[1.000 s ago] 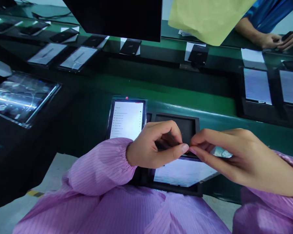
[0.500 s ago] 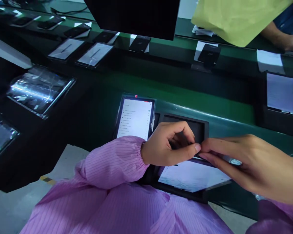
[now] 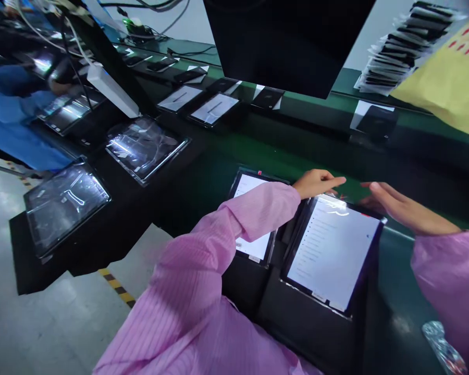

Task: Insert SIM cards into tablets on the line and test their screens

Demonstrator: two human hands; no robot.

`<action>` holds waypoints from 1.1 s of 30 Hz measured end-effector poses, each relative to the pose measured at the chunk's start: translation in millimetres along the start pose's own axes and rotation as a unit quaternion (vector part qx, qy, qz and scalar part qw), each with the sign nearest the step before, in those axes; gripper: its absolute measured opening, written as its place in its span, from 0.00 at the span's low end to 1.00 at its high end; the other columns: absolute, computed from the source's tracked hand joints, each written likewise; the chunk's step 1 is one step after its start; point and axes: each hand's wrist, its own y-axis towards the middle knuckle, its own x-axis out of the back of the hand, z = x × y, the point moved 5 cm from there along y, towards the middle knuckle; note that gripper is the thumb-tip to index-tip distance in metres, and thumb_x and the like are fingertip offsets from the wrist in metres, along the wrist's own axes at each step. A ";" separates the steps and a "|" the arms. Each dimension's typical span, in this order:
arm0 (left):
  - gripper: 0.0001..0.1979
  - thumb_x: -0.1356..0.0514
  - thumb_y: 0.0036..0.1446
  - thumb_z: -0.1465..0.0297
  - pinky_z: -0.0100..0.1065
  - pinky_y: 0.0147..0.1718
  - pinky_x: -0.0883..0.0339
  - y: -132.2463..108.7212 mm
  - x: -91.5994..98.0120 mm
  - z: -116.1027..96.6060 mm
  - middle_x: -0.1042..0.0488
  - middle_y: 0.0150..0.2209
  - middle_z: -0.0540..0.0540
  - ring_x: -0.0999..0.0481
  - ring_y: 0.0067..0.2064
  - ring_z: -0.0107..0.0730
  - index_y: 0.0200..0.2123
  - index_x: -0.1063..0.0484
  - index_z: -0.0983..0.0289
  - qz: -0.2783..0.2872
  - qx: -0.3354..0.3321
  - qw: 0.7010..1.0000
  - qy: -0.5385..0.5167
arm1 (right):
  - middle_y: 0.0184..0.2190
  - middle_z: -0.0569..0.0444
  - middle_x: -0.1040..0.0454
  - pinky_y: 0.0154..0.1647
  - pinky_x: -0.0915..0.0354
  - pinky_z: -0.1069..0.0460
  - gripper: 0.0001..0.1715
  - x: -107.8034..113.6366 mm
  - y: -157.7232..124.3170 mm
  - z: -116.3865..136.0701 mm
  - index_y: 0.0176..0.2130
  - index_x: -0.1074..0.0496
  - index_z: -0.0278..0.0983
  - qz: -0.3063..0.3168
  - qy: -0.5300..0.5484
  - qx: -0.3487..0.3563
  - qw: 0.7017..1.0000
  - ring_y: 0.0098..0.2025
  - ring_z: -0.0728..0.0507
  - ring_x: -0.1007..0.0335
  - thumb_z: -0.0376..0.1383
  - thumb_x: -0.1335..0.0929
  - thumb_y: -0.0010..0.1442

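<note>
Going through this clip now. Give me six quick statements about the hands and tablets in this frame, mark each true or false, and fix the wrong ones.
1. The left hand and the right hand are apart from each other. True.
2. A lit tablet appears just below the hands in the picture. True.
3. That tablet lies face down. False: it lies face up, showing a list-like page.
4. The left sleeve hides part of a second lit tablet. True.
5. The right hand rests on the left sleeve. False: it is off to the right, near the first tablet's far right corner.
6. The crinkled packet lies left of both tablets. False: it lies at the lower right, by the right sleeve.
</note>
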 end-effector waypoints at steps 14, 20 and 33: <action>0.63 0.27 0.42 0.61 0.58 0.66 0.51 -259.6 170.9 124.2 0.65 0.73 0.63 0.59 0.72 0.57 0.71 0.66 0.56 -0.018 0.228 0.906 0.357 | 0.23 0.60 0.30 0.34 0.36 0.52 0.15 -189.4 119.6 167.2 0.28 0.30 0.38 0.258 0.137 0.159 0.943 0.27 0.50 0.34 0.47 0.28 0.49; 0.49 0.34 0.52 0.68 0.49 0.68 0.52 -260.4 175.7 138.7 0.59 0.73 0.53 0.55 0.72 0.45 0.70 0.59 0.51 -0.054 0.243 0.937 0.243 | 0.23 0.61 0.31 0.31 0.38 0.53 0.20 -188.2 116.8 149.8 0.26 0.31 0.37 0.269 0.230 0.104 0.930 0.25 0.52 0.37 0.49 0.26 0.44; 0.47 0.37 0.55 0.64 0.53 0.66 0.48 -268.8 177.9 150.7 0.59 0.73 0.55 0.54 0.71 0.50 0.71 0.61 0.50 -0.051 0.219 0.940 0.258 | 0.23 0.60 0.29 0.28 0.39 0.55 0.15 -190.2 116.5 133.2 0.28 0.27 0.36 0.272 0.303 0.029 0.913 0.25 0.52 0.35 0.44 0.25 0.45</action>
